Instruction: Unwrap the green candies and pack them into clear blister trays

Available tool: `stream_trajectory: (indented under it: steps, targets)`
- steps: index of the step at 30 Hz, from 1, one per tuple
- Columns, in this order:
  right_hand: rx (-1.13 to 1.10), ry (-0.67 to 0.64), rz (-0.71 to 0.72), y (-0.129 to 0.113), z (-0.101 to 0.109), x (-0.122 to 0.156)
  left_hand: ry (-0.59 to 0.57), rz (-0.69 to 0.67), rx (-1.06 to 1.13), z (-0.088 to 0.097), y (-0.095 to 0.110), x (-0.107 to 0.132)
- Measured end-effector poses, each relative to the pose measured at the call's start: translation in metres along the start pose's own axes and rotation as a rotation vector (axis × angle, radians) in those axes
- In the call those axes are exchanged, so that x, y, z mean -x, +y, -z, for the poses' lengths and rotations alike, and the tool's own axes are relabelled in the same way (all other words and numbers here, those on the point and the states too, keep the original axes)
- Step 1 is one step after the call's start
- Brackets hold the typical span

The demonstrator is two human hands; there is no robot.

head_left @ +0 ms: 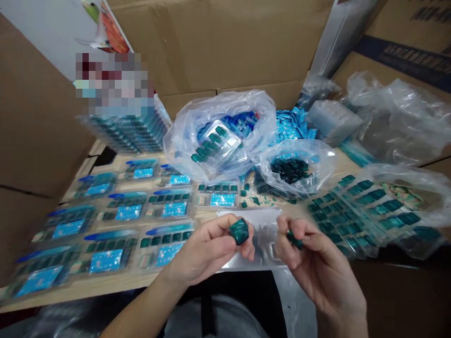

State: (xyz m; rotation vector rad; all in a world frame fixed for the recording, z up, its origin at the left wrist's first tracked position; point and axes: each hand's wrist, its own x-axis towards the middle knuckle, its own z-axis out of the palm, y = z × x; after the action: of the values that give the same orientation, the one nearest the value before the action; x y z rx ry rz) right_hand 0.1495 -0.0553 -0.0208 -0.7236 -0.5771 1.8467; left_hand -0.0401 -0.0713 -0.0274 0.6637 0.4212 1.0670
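Observation:
Near the front edge of the table, my left hand [220, 239] pinches a dark green glossy piece [239, 231] between thumb and fingers. To its right, my right hand [306, 246] is closed on another dark green piece [294, 238], mostly covered by the fingers. The hands are apart. Beneath them lies a clear plastic tray [262, 263], partly hidden by both hands. Behind them, a plastic bag [326, 157] holds a heap of dark green pieces [291, 170]. Small green scraps [268, 201] are scattered between.
Rows of clear packs [128, 211] with pens, green pieces and blue packets cover the left. A large bag [183, 141] holds blue items and a filled tray. Green-filled trays [347, 216] lie right. Tall pack stacks [130, 129] and cardboard [225, 47] stand behind.

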Motion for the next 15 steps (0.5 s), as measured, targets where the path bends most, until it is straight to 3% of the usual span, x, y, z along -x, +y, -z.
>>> stream_trajectory:
  steps: [4,7,10,12,15]
  targets:
    - [0.208,-0.047,0.121,0.010,-0.006,0.006,0.031,-0.029,-0.124,0.000,-0.003,0.003]
    - [0.539,-0.058,0.272,0.016,-0.008,0.014,0.085,-0.098,-0.406,-0.003,-0.004,0.008]
    - [0.838,-0.069,0.455,0.024,-0.005,0.024,0.145,-0.278,-0.771,-0.005,-0.010,0.013]
    - [0.962,-0.081,0.567,0.030,0.001,0.032,0.132,-0.372,-0.971,-0.006,-0.018,0.018]
    - [1.107,-0.072,0.674,0.036,0.014,0.044,0.078,-0.392,-1.123,-0.005,-0.033,0.024]
